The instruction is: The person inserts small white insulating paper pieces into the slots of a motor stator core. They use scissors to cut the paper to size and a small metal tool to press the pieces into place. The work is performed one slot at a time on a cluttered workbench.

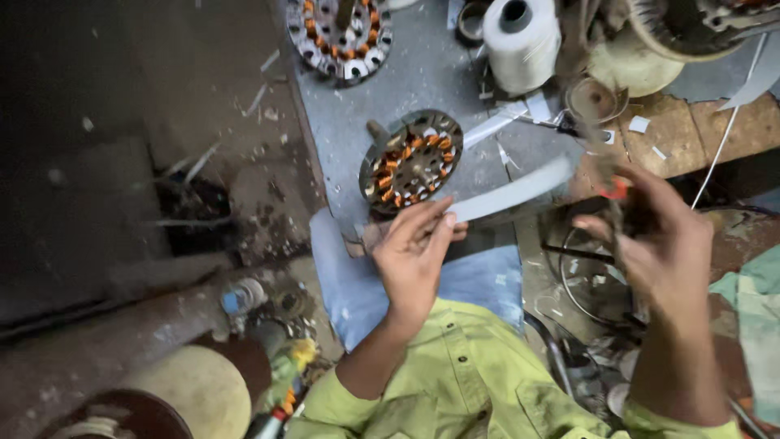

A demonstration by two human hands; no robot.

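My left hand (416, 252) pinches one end of a long pale grey strip of sheet material (512, 190), which reaches up and to the right. Just behind it, a round motor stator with copper windings (411, 162) stands tilted on the grey board (443, 73). My right hand (662, 244) is blurred and closed on a thin tool with an orange-red part (616, 191), probably scissors, near the strip's far end.
A second wound stator (341, 32) lies at the top of the board. A white thread spool (522, 41) and a roll of clear tape (595, 99) sit at upper right. Pipes, a round lid and scraps cover the dark floor on the left.
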